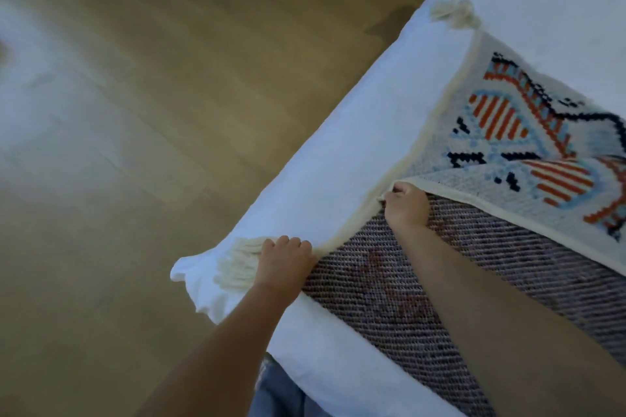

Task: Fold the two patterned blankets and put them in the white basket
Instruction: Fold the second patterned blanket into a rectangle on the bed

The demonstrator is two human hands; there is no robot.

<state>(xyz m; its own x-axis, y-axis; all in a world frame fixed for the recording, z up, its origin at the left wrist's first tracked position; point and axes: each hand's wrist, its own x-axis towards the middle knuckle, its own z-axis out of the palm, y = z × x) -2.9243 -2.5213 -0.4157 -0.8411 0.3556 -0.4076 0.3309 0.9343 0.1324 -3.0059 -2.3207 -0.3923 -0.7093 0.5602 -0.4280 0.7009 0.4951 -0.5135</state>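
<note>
Item under inspection: one patterned blanket (508, 112), lying on the white bed sheet (355, 145) at the right of the scene, along the bed's left edge. Its face shows orange, blue and black woven figures. The near part is turned over and shows a dull grey-brown ribbed back. A second blanket cannot be made out, and the white basket is not in view.

Hands: the left hand (286, 261) is at the near-left corner, fingers curled over the cream border beside a tassel (237, 264), holding that corner down. The right hand (404, 203) is a little farther along the same edge and pinches the cream-bound corner of a patterned layer between thumb and fingers, lifting it slightly.

Handling, by judgement: this is a thick, coarse weave, soft but with some body. It should drape and hold a crease and should not slide about. It looks moderately heavy for its spread, so a single pinch would likely let it sag. It is not fragile, though the tassels, including the far one (455, 12), could snag or get trapped in a fold.

Recommended hold: the bound cream edge and the corners, one in each hand and kept well apart. The border is the firmest part and keeps the edges aligned. The wooden floor (169, 112) lies just past the bed's edge, so overhanging cloth may slip down.
</note>
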